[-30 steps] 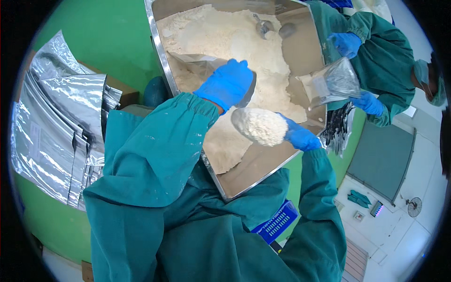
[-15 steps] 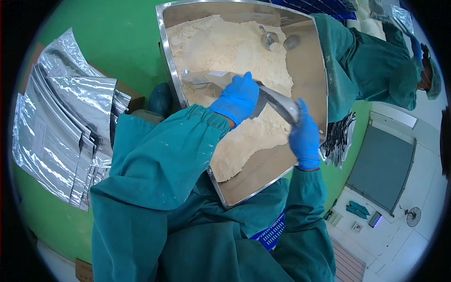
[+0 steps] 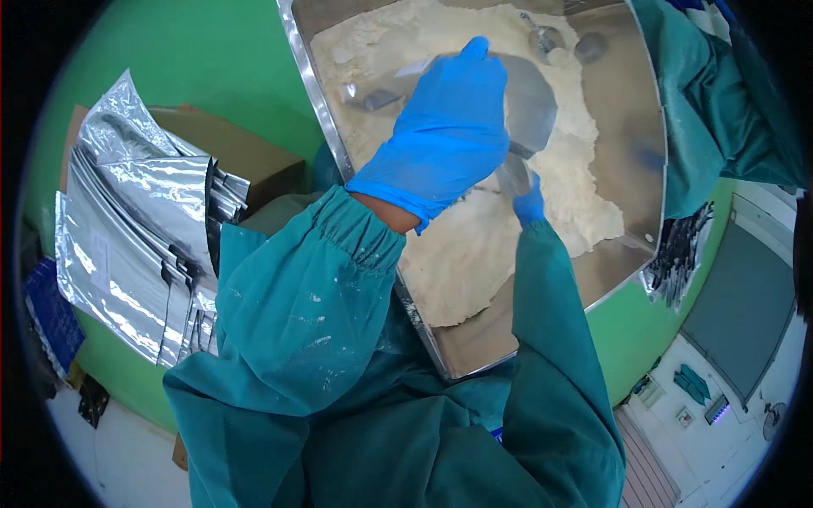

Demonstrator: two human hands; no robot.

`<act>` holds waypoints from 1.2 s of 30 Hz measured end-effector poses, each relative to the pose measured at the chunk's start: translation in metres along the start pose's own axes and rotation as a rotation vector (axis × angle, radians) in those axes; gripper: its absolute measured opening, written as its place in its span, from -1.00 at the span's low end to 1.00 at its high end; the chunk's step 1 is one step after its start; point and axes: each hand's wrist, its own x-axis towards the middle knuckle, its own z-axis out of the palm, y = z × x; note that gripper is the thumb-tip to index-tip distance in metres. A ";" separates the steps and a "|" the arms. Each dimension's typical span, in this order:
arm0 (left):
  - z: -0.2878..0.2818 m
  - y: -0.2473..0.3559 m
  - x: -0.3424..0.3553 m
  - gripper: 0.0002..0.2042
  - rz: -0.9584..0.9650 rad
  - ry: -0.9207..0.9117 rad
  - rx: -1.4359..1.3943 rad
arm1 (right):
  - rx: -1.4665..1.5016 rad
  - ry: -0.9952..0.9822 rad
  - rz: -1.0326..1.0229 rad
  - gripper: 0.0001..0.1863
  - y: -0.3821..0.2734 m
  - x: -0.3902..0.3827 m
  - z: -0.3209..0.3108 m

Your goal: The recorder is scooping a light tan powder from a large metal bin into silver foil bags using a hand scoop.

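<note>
My left hand [image 3: 453,127], in a blue glove, is closed on a silver foil bag [image 3: 532,106] above the pale powder [image 3: 457,254]. The bag shows on both sides of the hand, its rounded grey part to the right. Just below that part, my blue-gloved right hand [image 3: 530,203] grips a metal scoop [image 3: 513,175] close to the bag. Its fingers are partly hidden, and whether the scoop reaches inside the bag I cannot tell. The powder lies in a large metal bin [image 3: 315,93] under both hands.
A second metal scoop [image 3: 546,40] rests in the powder at the far side. Left of the bin, stacked silver foil bags [image 3: 135,220] lean by a cardboard box [image 3: 246,152]. A co-worker in a green gown [image 3: 703,110] stands at the right, above more foil bags [image 3: 677,254].
The view has shifted, so the bin sits further right and up. The bag has turned, showing a broad grey face. My right hand with the scoop has drawn in under my left hand.
</note>
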 end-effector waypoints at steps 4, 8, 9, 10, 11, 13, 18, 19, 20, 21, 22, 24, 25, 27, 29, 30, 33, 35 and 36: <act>-0.002 -0.009 0.005 -0.52 -0.017 0.020 0.045 | 0.069 -0.179 -0.053 -0.22 -0.041 -0.011 0.081; -0.008 -0.012 0.009 -0.55 -0.012 0.020 0.059 | -0.028 -0.377 0.084 -0.18 -0.065 -0.055 0.095; -0.009 -0.012 0.010 -0.56 -0.043 -0.021 0.049 | -0.099 -0.411 0.118 -0.17 -0.069 -0.066 0.088; -0.010 -0.011 0.010 -0.57 -0.071 -0.056 0.031 | 0.064 -0.448 0.149 -0.21 -0.072 -0.076 0.078; -0.011 -0.010 0.009 -0.58 -0.082 -0.077 0.037 | 0.219 -0.445 0.148 -0.25 -0.078 -0.085 0.071; -0.012 -0.009 0.009 -0.59 -0.083 -0.103 0.037 | 0.378 -0.487 0.188 -0.28 -0.091 -0.095 0.042; -0.014 -0.004 0.009 -0.60 -0.095 -0.273 0.018 | 0.271 -0.575 0.463 -0.26 -0.138 -0.104 -0.111; -0.013 -0.003 0.010 -0.60 -0.096 -0.298 0.005 | 0.350 -0.585 0.347 -0.26 -0.150 -0.108 -0.144; -0.012 -0.001 0.009 -0.59 -0.084 -0.325 0.006 | 0.287 -0.531 0.347 -0.26 -0.162 -0.112 -0.176; -0.010 0.000 0.009 -0.59 -0.085 -0.364 0.012 | 0.249 -0.493 0.326 -0.27 -0.175 -0.117 -0.204; -0.007 0.002 0.009 -0.59 -0.089 -0.403 0.020 | 0.214 -0.443 0.261 -0.27 -0.189 -0.120 -0.227; -0.002 0.006 0.005 -0.59 -0.069 -0.445 0.009 | 0.147 -0.355 0.129 -0.27 -0.220 -0.123 -0.258; 0.001 0.009 0.003 -0.59 -0.066 -0.458 0.001 | 0.033 -0.317 -0.037 -0.28 -0.237 -0.121 -0.263; 0.006 0.015 -0.003 -0.59 -0.033 -0.475 0.004 | -0.214 -0.211 -0.323 -0.29 -0.271 -0.115 -0.261; 0.010 0.019 -0.006 -0.59 -0.014 -0.482 -0.042 | -0.509 -0.118 -0.317 -0.33 -0.302 -0.118 -0.240; 0.012 0.021 -0.007 -0.58 -0.005 -0.451 -0.070 | -0.659 -0.040 -0.322 -0.35 -0.314 -0.121 -0.224; 0.022 0.023 -0.010 -0.58 -0.029 -0.427 -0.165 | -0.787 0.047 -0.365 -0.30 -0.338 -0.131 -0.192; 0.031 0.022 -0.012 -0.58 -0.027 -0.346 -0.218 | -0.842 0.189 -0.338 -0.27 -0.338 -0.144 -0.201; 0.037 0.020 -0.014 -0.64 -0.013 -0.308 -0.235 | -0.859 0.260 -0.353 -0.25 -0.332 -0.152 -0.215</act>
